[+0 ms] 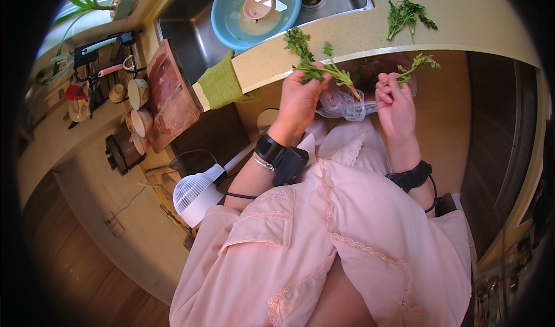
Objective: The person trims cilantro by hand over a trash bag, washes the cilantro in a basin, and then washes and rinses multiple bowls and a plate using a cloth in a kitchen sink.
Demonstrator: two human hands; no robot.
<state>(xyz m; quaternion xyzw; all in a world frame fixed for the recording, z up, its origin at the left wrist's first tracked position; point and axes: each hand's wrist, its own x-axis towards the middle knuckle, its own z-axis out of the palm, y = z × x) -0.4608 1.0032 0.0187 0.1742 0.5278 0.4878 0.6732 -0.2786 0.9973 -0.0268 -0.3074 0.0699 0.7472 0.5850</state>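
Just in front of the counter edge, my left hand (299, 97) grips a leafy green herb stalk (336, 73) with a brownish root end that points down to the right. In my right hand (396, 104) is a smaller leafy sprig (418, 65), pinched between the fingers. Below and between both hands hangs a clear plastic bag (347, 104); its contents are hard to make out. A small loose pile of green herb sprigs (405, 17) lies on the counter beyond my right hand.
A light-blue basin (221, 28) holding water and a pink bowl (259, 5) stands in the steel sink (190, 32). A green cloth (225, 82) drapes over the counter edge (269, 69). Left of it lean a wooden cutting board (173, 106) and several cups (141, 121). A white fan (197, 192) is near my left arm.
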